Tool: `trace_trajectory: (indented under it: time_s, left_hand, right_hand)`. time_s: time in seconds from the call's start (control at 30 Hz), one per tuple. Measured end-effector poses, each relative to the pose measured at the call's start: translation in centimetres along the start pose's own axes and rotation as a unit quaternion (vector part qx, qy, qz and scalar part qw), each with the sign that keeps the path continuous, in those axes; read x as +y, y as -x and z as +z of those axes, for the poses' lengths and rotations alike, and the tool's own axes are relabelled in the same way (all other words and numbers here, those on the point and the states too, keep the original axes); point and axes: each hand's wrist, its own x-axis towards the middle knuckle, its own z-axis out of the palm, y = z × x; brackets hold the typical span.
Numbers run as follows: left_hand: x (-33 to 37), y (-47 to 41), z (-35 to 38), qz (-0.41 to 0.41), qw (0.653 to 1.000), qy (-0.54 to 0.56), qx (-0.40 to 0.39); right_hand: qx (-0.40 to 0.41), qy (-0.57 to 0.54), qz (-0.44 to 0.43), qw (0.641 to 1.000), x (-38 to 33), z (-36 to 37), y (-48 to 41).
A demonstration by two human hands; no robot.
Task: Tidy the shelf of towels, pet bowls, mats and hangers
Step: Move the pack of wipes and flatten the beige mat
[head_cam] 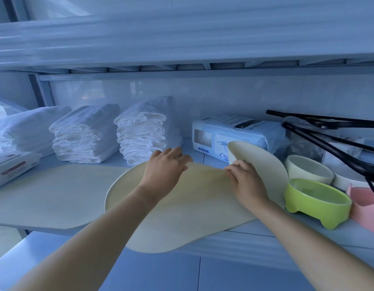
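My left forearm comes in from the lower left and my right forearm from the lower right, both bare and angled in toward the middle. My left hand lies palm down with the wrist straight, its fingers stretched forward and slightly spread, pressing flat on the mat. My right hand sits just beside it, back upward, fingers curled, pinching a raised fold of that mat. The hands do not touch.

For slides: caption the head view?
Left hand rests on a cream mat; right hand pinches its raised edge, beside towels and bowls.
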Motion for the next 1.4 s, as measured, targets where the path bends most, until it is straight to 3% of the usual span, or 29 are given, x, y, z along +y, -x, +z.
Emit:
trace_trajectory:
  time_s: [0.17,0.4,0.57,0.7,0.87,0.97,1.2,1.4]
  left_hand:
    - [-3.3,-0.3,1.0,-0.006,1.0,0.019,-0.009]
    - [-6.1,0.4,5.1,-0.042,0.987,0.082,-0.135]
    - [-4.8,2.3,6.8,-0.032,0.967,0.162,-0.196]
    - [-3.2,3.0,6.8,-0.061,0.94,0.167,-0.289]
    - [-2.0,4.6,6.6,-0.059,0.918,0.134,-0.368]
    - [-2.1,5.3,6.4,-0.056,0.917,0.124,-0.374]
    - [-2.6,6.0,5.5,-0.053,0.92,0.148,-0.36]
    - [-4.5,6.7,4.5,-0.07,0.928,0.153,-0.333]
  right_hand:
    - [-0.044,-0.024,-0.022,0.999,-0.2,0.9,0.2]
    - [-0.153,-0.025,0.007,0.988,-0.8,2.8,0.2]
    - [-0.167,-0.018,0.017,0.986,-0.4,2.7,0.6]
    - [-0.186,-0.011,0.032,0.982,-0.1,2.2,1.0]
    - [-0.347,0.079,0.057,0.933,-0.1,1.7,1.7]
    - [-0.384,0.123,0.058,0.913,-0.5,1.6,1.9]
    - [-0.385,0.112,0.071,0.913,-1.3,1.4,2.4]
    - [-0.26,-0.007,0.036,0.965,-2.2,1.0,3.0]
